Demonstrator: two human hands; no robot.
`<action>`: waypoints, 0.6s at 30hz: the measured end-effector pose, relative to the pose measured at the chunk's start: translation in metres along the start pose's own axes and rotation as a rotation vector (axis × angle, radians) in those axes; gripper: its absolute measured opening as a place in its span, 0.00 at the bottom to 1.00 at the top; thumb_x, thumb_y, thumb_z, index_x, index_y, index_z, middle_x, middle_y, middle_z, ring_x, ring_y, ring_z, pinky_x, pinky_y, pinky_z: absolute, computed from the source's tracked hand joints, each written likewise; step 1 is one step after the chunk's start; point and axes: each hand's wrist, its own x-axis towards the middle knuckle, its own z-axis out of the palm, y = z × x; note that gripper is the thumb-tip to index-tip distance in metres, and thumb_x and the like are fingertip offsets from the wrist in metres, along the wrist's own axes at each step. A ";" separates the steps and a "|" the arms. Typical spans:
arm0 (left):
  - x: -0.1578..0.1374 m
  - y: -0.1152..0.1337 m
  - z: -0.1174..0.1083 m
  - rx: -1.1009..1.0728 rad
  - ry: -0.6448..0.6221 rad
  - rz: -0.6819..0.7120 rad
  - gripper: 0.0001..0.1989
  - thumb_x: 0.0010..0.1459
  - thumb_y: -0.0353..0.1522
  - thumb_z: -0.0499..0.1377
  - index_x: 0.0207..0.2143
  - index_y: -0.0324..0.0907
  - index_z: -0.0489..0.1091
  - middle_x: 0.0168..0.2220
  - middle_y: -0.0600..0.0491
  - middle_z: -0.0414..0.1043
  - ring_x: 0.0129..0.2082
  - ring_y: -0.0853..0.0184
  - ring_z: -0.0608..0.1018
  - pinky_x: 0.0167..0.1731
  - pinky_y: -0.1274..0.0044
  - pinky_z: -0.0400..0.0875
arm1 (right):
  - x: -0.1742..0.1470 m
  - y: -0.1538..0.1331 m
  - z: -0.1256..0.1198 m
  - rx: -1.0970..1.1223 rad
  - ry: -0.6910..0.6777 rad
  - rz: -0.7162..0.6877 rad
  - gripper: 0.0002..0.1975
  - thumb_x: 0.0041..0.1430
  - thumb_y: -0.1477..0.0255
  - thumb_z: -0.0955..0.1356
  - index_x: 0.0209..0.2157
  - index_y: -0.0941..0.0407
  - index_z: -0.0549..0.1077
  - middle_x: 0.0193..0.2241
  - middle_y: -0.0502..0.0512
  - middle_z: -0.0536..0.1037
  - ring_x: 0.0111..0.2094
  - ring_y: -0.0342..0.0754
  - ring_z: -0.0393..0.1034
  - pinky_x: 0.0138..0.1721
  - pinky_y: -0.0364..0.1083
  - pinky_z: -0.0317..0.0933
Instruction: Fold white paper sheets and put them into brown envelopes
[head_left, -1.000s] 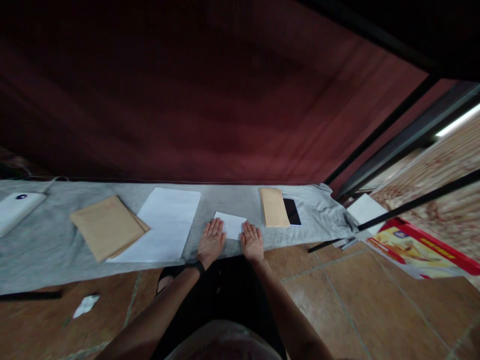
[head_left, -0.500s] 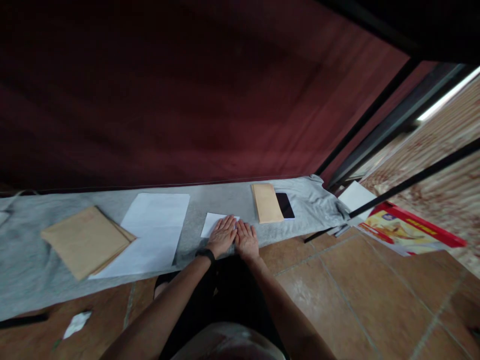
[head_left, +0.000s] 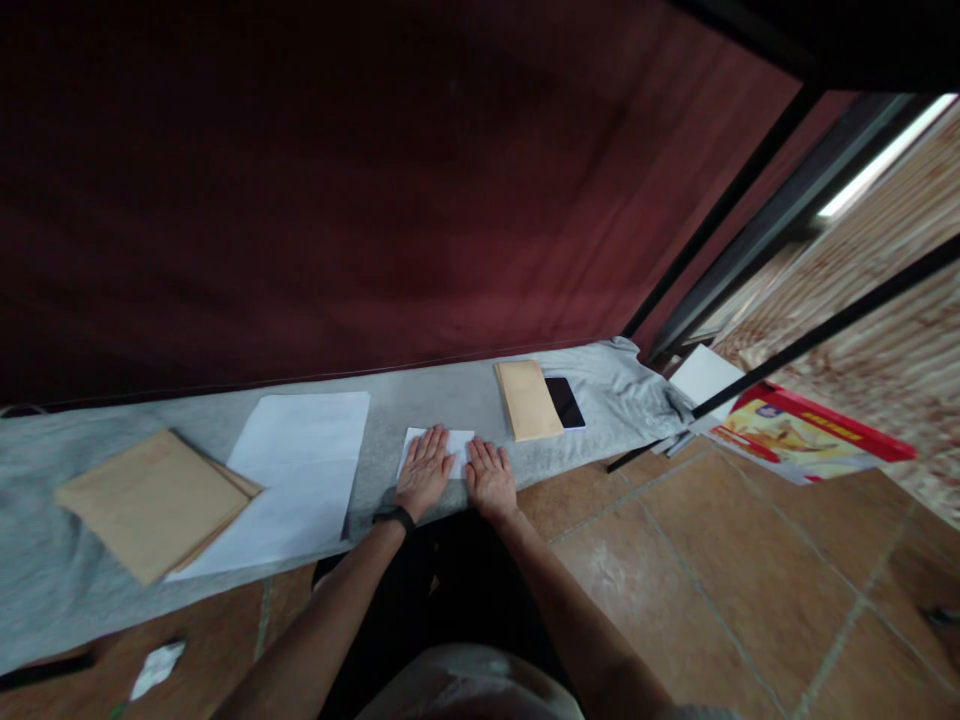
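Note:
A small white piece of paper [head_left: 460, 452], possibly folded, lies on the grey cloth in front of me. My left hand [head_left: 425, 472] rests flat across its left part, fingers stretched out and pointing away from me. At the paper's right edge lies my right hand [head_left: 490, 480], palm down with its fingers extended. Part of the paper is hidden under the left hand. To the right of my hands sits a small stack of brown envelopes [head_left: 529, 400], partly over a dark smartphone [head_left: 565, 402]. Large white paper sheets [head_left: 307, 450] lie to the left.
Larger brown envelopes [head_left: 154, 500] overlap the white sheets. The grey cloth [head_left: 439, 395] covers a narrow table against a dark red curtain [head_left: 420, 250]. A red and yellow box [head_left: 802, 435] and a black metal bar [head_left: 825, 330] are at the right. Crumpled white paper [head_left: 157, 668] lies on the tiled floor.
My left hand has slid left over the small paper, away from my right hand, so a gap now shows between them. The view has shifted slightly.

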 end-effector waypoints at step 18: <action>-0.024 -0.019 -0.012 0.037 0.042 -0.185 0.30 0.68 0.38 0.44 0.67 0.30 0.54 0.69 0.39 0.54 0.70 0.57 0.54 0.68 0.62 0.47 | -0.002 0.001 -0.004 -0.026 -0.019 -0.010 0.24 0.72 0.65 0.59 0.66 0.55 0.61 0.65 0.56 0.64 0.66 0.54 0.56 0.67 0.57 0.42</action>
